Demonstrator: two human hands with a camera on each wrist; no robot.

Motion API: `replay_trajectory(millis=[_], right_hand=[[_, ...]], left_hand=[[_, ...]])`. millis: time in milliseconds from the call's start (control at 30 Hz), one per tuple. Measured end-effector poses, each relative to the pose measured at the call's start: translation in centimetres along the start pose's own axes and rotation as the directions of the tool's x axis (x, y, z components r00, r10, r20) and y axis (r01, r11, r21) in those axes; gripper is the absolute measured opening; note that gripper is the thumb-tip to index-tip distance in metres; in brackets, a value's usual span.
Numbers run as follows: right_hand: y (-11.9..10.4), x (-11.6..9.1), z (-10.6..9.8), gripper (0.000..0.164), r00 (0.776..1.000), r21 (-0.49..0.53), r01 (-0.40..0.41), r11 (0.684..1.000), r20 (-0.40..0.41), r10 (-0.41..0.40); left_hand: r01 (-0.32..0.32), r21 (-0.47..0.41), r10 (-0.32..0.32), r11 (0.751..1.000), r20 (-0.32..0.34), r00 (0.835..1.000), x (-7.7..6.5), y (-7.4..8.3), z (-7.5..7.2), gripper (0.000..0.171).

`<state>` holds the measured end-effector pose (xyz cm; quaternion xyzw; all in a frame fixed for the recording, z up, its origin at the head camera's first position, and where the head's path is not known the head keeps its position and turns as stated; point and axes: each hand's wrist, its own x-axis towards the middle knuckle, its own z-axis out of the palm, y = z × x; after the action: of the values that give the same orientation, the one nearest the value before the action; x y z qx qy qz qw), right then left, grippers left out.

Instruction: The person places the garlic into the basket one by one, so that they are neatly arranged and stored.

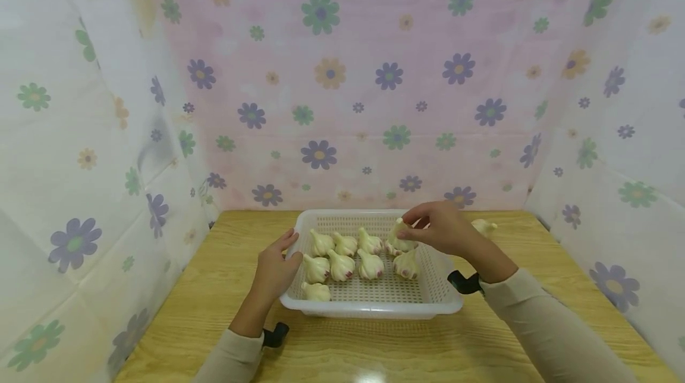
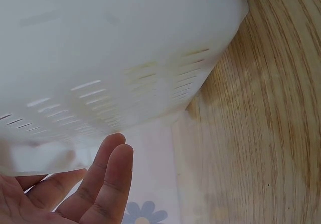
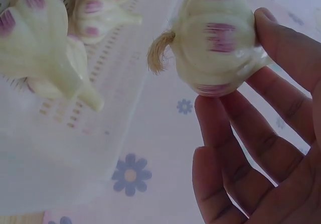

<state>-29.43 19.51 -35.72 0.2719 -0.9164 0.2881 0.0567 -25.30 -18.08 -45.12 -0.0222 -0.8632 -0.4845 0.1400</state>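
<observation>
A white plastic basket [image 1: 374,307] with slotted walls holds several garlic bulbs [image 1: 341,265], pale with purple marks at the root end. My left hand [image 1: 277,267] grips the basket's left rim; in the left wrist view some of its fingers [image 2: 114,184] extend outside the wall. Over the basket's back right part, my right hand [image 1: 441,229] holds one garlic bulb [image 3: 215,40] between thumb and fingertips. Its dry root tuft [image 3: 160,50] points away from the palm. In the head view, other bulbs sit just below and in front of the held one.
Another garlic bulb [image 1: 483,227] lies on the wooden table [image 1: 214,288], right of the basket and partly behind my right wrist. Flowered cloth [image 1: 353,157] closes off the back and both sides. Dark wrist mounts [image 1: 275,335] sit below each hand.
</observation>
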Motion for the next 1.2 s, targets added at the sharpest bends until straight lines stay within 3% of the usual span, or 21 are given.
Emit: replay_trajectory(millis=[300, 667, 867, 1067, 1200], right_hand=[[-1.5, 0.8, 1.4, 0.036, 0.992, 0.051, 0.043, 0.998, 0.116, -0.049], [-2.9, 1.9, 3.6, 0.01, 0.964, 0.117, 0.15, 0.982, 0.205, -0.171], [-3.5, 2.5, 4.4, 0.04, 0.937, 0.143, 0.195, 0.97, 0.265, -0.228], [-4.0, 2.8, 5.0, 0.035, 0.906, 0.158, 0.24, 0.958, 0.318, -0.28], [-4.2, 3.1, 5.4, 0.048, 0.887, 0.173, 0.253, 0.952, 0.35, -0.3]], left_hand=[[-0.012, 0.015, 0.012, 1.0, -0.005, 1.0, -0.2, 0.0, 0.0, 0.052], [0.0, 0.029, 0.0, 1.0, -0.005, 1.0, -0.4, -0.4, -0.2, 0.052], [-0.008, 0.03, 0.008, 1.0, -0.003, 1.0, -0.4, -0.2, -0.2, 0.051], [-0.016, 0.022, 0.017, 1.0, -0.004, 1.0, -0.2, -0.2, 0.0, 0.051], [-0.018, 0.021, 0.018, 1.0, -0.007, 1.0, 0.0, -0.1, 0.1, 0.05]])
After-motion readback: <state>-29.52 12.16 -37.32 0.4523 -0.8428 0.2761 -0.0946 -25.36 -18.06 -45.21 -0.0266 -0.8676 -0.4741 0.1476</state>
